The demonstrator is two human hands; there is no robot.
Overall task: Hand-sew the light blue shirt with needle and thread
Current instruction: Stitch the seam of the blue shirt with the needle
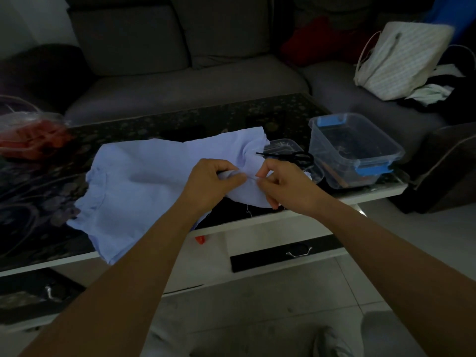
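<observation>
We see the light blue shirt (144,176) spread across the dark patterned table (164,124), its right part bunched up at the near edge. Our left hand (211,181) grips a fold of it, fingers curled round the cloth. Our right hand (286,186) pinches the same fold just beside it, thumb against forefinger. Whether a needle sits in that pinch we cannot tell. A thin thread (247,211) hangs from the cloth below. Black scissors (293,157) lie just behind the right hand, near a clear box (353,150) with blue clips.
</observation>
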